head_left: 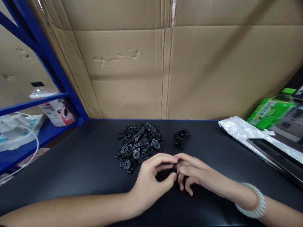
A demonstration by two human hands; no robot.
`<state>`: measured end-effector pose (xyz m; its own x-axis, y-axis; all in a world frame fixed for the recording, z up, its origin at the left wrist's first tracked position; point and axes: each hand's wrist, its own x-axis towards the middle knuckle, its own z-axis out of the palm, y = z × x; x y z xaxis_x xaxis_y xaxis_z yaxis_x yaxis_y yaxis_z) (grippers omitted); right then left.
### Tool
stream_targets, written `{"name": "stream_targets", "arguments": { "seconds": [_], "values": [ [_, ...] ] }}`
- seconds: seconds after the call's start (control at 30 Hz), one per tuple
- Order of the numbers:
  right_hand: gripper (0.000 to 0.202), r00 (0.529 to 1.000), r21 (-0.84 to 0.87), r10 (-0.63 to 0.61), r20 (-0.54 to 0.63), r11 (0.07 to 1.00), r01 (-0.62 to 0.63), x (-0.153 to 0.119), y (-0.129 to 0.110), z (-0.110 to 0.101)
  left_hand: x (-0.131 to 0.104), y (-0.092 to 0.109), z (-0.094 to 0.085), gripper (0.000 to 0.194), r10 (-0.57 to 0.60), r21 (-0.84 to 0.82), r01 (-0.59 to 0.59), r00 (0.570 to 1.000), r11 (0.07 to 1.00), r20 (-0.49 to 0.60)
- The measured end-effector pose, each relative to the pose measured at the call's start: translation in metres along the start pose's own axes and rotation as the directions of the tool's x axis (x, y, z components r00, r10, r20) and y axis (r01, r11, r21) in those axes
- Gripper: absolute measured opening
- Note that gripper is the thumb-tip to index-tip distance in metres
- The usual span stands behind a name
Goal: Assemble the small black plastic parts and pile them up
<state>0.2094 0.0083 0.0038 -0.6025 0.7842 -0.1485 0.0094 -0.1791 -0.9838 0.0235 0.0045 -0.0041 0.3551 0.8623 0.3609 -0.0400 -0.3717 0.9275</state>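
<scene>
Between the fingertips and thumb of my left hand (pixel 153 179) is a small round black plastic part (pixel 175 167), seen edge-on above the table. My right hand (pixel 199 173) is close against its right side, fingers spread and loosely bent. Its index fingertip meets my left fingertips, and its thumb is near the part; whether it touches cannot be made out. Behind my left hand lies a large heap of black disc-shaped plastic parts (pixel 139 145) with holes and short tabs. A smaller pile of black pieces (pixel 181 138) sits beyond my right hand.
The black table (pixel 78 176) ends at a cardboard wall (pixel 127 75). On the left, a blue shelf (pixel 56 94) holds a bottle (pixel 54 107) and a white power strip with cables (pixel 19 129). At right lie a silvery bag (pixel 239 126), a dark phone-like slab (pixel 276 154) and a green bottle (pixel 270 110).
</scene>
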Motion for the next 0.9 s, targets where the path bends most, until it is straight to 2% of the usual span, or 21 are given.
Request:
{"name": "stream_targets", "arguments": {
  "seconds": [0.07, 0.2, 0.33, 0.47, 0.7, 0.9],
  "values": [
    [0.031, 0.999, 0.031, 0.018, 0.045, 0.999, -0.019, 0.0, -0.001, 0.003, -0.001, -0.001, 0.001, 0.03, 0.036, 0.025, -0.037, 0.998, 0.999, 0.046],
    [0.021, 1.0, -0.079, -0.005, 0.03, 0.997, 0.007, 0.001, -0.005, 0.007, -0.002, -0.002, 0.0, 0.029, 0.042, 0.041, -0.046, 0.995, 0.998, 0.096],
    [0.024, 0.999, -0.062, -0.012, 0.053, 0.998, 0.015, 0.002, -0.003, 0.006, -0.002, -0.001, 0.0, 0.022, 0.053, 0.047, -0.057, 0.995, 0.997, 0.084],
    [0.026, 0.994, 0.005, -0.033, 0.103, 0.999, 0.033, 0.005, -0.001, 0.005, -0.001, -0.002, 0.001, 0.023, 0.063, 0.068, -0.068, 0.995, 0.995, 0.078],
    [0.025, 0.992, -0.131, -0.067, 0.106, 0.988, 0.081, 0.0, -0.009, 0.013, -0.001, -0.006, 0.004, 0.026, 0.078, 0.182, -0.096, 0.992, 0.979, 0.104],
    [0.037, 0.984, -0.173, -0.087, 0.158, 0.978, 0.114, -0.001, -0.008, 0.011, 0.0, -0.007, 0.006, 0.027, 0.077, 0.246, -0.102, 0.991, 0.964, 0.112]
  ]
}}
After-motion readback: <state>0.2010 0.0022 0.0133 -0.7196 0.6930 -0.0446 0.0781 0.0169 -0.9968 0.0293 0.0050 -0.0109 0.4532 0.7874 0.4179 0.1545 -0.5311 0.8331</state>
